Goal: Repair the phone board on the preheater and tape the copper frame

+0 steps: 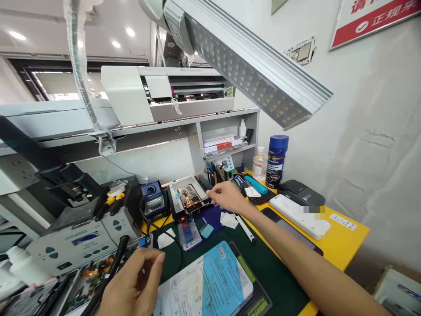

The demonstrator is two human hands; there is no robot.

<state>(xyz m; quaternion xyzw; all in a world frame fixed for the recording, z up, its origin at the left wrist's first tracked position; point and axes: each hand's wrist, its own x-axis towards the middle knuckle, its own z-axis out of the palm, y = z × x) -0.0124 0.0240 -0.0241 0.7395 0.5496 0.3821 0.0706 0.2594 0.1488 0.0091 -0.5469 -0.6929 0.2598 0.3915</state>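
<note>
My left hand (133,283) is in the lower left foreground, its fingers curled and the thumb against the index finger, with nothing visible between them. A thick black cable (110,270) runs just beside it. My right hand (226,196) reaches to the middle, fingertips pinched together at the right side of a black-sided heating plate (174,199). Whatever the pinch may hold is too small to make out. On that plate lies an opened phone (190,198) with its copper-coloured inside showing. Close by the fingertips is a dark, long object (204,182).
A blue-and-white box (210,281) lies on the green mat in front. Soldering station (154,199), hot-air unit (85,241) and pliers (112,204) are left. Right are a white pen-like tool (245,229), a spray can (276,161) and a white case (299,215). A lamp (250,66) hangs overhead.
</note>
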